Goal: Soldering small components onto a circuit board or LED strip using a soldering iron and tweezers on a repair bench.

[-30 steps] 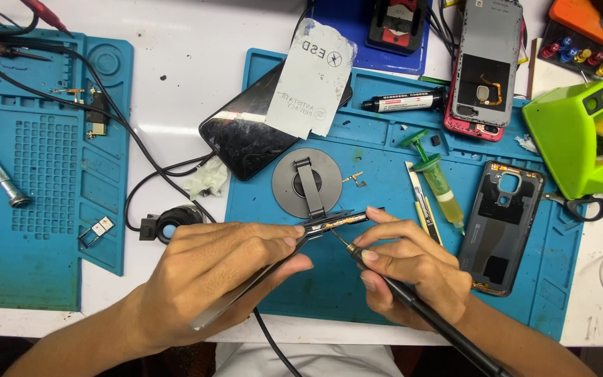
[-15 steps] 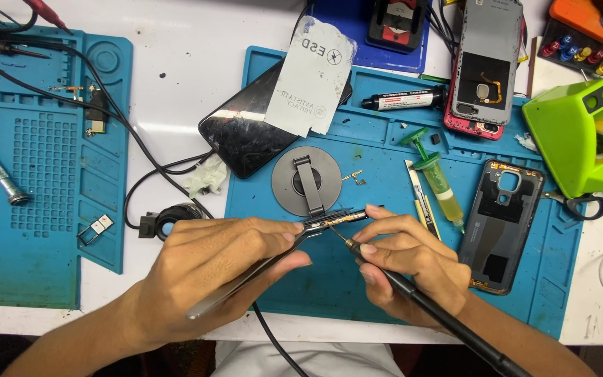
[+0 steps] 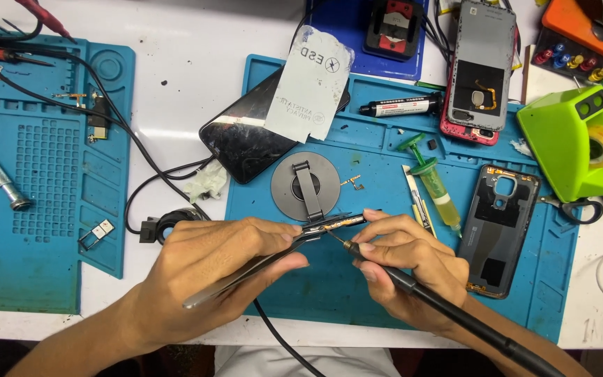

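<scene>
The left hand (image 3: 207, 269) pinches tweezers (image 3: 259, 265), tips pointing to 2 o'clock onto a small gold part (image 3: 340, 222); the part lies on the blue mat (image 3: 357, 307), at 6 o'clock of the round stand (image 3: 306, 187); the right hand (image 3: 406, 269) grips a soldering iron (image 3: 455, 314), tip touching the part.

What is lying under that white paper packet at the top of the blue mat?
Under the white packet lies a black phone screen, tilted, half on the blue mat and half on the white table. Its upper right part is covered, so whatever is there stays hidden.
</scene>
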